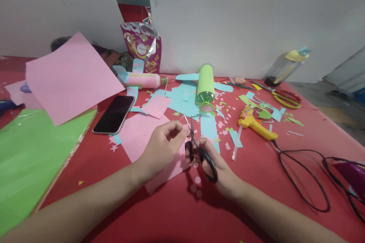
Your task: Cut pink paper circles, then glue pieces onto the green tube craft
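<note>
My left hand (165,145) pinches a small piece of pink paper (186,128) between thumb and fingertips. Black-handled scissors (209,164) are in my right hand (212,155), their blades pointing away from me and spread slightly beside the pink piece. Beneath both hands lies a larger sheet of pink paper (137,131) on the red table. Several small pink paper circles (197,179) rest just below the scissors. Farther back, a bottle wrapped in light green paper (205,79) lies with blue paper wings, and a pink-wrapped bottle (144,80) with blue fins lies to its left.
A phone (114,115) lies left of my hands, near green sheets (37,152) and a raised pink sheet (71,79). At right are a yellow glue gun (258,127) with its black cord, red-and-yellow scissors (285,98) and a clear bottle (281,70). Paper scraps are scattered about.
</note>
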Tool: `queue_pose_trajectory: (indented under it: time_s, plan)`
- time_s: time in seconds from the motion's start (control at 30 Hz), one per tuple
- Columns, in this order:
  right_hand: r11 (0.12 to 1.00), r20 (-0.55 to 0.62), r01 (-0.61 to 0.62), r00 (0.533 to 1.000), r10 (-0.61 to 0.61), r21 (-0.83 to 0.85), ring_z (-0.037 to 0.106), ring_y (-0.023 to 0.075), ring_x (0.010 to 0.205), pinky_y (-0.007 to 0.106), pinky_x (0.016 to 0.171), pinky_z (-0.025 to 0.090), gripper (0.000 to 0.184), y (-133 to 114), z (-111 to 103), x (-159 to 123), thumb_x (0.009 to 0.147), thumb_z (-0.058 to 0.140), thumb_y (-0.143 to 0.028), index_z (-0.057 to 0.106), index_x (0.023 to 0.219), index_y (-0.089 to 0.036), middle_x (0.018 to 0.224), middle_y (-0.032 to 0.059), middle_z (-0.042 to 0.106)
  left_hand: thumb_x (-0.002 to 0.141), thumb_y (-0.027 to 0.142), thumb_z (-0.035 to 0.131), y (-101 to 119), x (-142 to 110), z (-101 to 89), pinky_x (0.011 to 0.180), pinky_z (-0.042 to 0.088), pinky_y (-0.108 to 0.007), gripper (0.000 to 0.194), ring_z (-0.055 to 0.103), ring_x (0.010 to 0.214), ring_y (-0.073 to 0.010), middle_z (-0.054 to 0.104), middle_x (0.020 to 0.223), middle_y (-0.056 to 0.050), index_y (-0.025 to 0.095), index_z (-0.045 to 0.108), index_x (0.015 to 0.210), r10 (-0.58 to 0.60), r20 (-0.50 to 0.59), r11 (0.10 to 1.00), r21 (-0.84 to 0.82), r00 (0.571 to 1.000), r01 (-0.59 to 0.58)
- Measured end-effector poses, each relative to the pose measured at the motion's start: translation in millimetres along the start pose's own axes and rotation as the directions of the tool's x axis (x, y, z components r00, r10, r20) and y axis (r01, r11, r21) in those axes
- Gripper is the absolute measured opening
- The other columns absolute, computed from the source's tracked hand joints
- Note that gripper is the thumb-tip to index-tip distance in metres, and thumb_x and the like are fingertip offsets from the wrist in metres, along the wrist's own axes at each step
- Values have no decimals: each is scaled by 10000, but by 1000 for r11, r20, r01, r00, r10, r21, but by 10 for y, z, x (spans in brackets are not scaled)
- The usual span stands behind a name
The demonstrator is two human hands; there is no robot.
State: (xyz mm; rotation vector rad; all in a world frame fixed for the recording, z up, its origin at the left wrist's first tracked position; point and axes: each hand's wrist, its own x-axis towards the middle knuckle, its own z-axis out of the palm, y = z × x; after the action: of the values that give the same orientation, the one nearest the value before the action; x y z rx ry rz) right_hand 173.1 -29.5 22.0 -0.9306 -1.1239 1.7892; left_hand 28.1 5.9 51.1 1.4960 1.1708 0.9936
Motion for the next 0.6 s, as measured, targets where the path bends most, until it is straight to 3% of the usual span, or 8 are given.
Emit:
queue_pose_trajectory:
  time_s: [0.6]
  plan:
    - [999,-17,39,999,-39,10,451,110,662,277,621,412,422,0,11,-2,615,655,-573,457,797,-248,762,-22,512,797,267,455,23,18,-18,545,356,-214,262,376,538,-83,382,548,48,171,400,559,-11,15,1000,-22,1000,12]
